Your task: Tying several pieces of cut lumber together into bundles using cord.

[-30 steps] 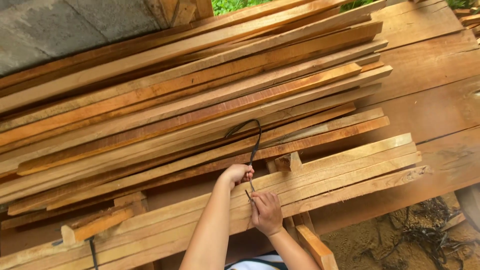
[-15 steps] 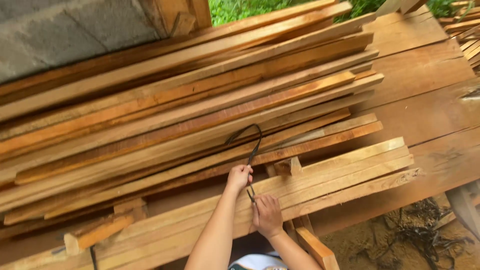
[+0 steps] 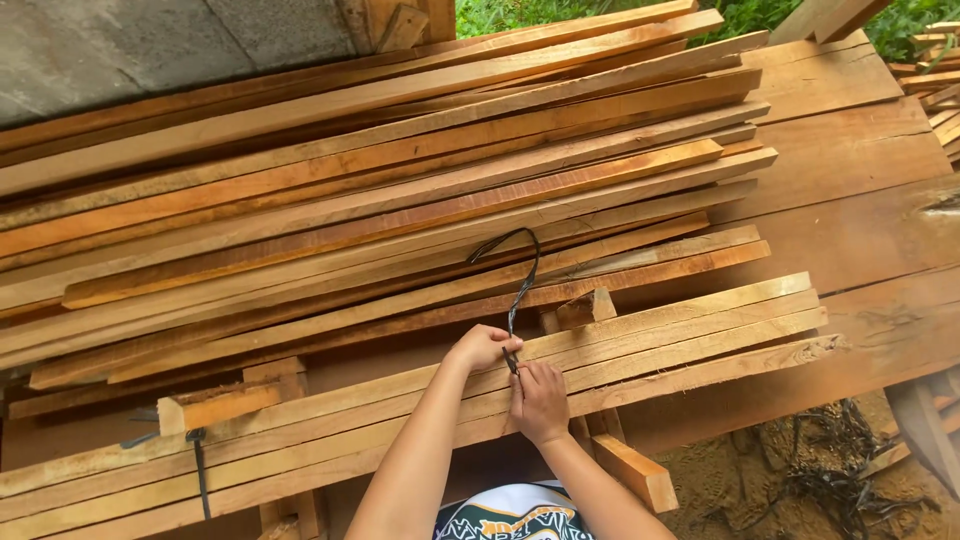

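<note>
Strap (image 3: 518,290), black and thin, loops up over the front bundle of pale slats (image 3: 700,330). My left hand (image 3: 483,348) fingers are pinched on it, right hand (image 3: 540,400) fingers clamped lower down. Looks limp, light, probably slippery; I'd grip near the slats.

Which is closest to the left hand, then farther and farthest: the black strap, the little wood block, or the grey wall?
1. Black strap: pinched in the left hand.
2. Little wood block: just right, above.
3. Grey wall: far, top left.
</note>
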